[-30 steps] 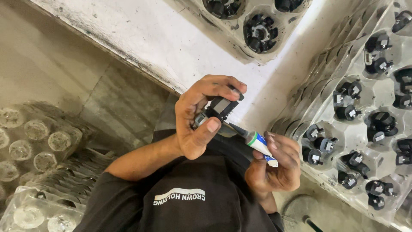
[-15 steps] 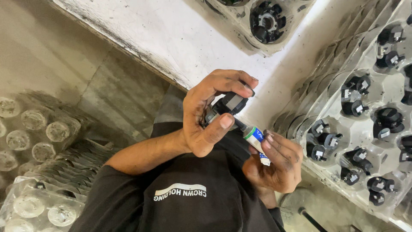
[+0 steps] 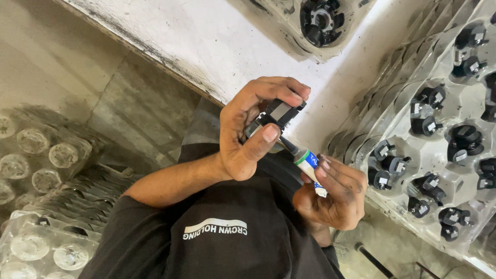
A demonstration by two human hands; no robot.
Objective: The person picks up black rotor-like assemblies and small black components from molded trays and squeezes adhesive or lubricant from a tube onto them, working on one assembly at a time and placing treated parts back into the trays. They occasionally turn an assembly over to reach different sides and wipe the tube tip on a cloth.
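Your tube point(image 3: 309, 164) looks soft glossy plastic; the trays point(image 3: 413, 134) beside it clear shiny plastic; bench point(image 3: 206, 41) rough, scuffed white.

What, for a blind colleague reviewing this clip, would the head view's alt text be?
A person's left hand holds a small black part while the right hand puts the nozzle of a small white tube against it. Clear plastic trays of similar parts lie on the white table.
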